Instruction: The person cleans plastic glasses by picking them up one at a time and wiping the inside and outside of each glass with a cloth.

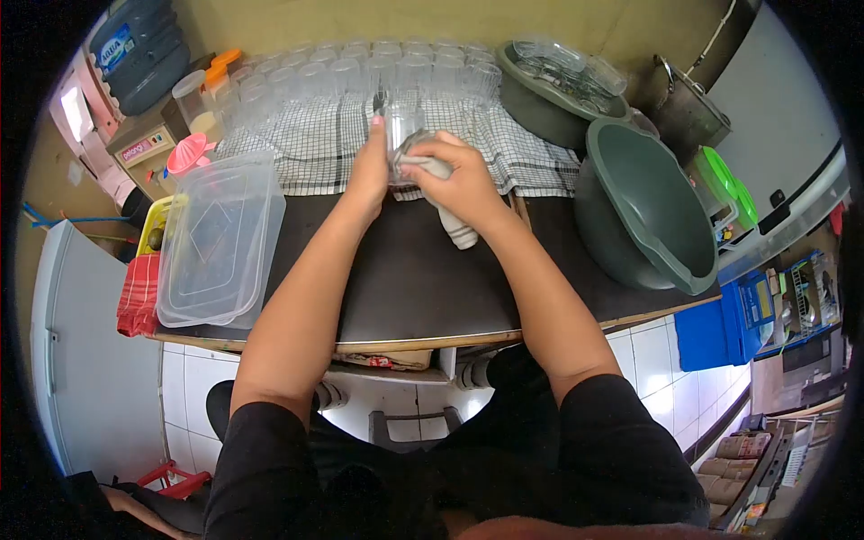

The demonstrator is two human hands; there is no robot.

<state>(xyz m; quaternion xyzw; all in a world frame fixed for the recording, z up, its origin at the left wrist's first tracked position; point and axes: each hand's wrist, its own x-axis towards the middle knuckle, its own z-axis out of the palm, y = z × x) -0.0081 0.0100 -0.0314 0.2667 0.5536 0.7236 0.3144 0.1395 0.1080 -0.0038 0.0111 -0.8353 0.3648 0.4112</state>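
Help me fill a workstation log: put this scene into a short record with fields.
left hand: holding a clear glass
right hand: gripping a pale cloth against the glass
behind: rows of clear glasses on a checked cloth
left side: translucent plastic box
right side: grey-green basin; behind it, a second basin holding clear items
surface: dark tabletop
glass contents: cannot tell

Two hands [461, 184], two basins [643, 202]
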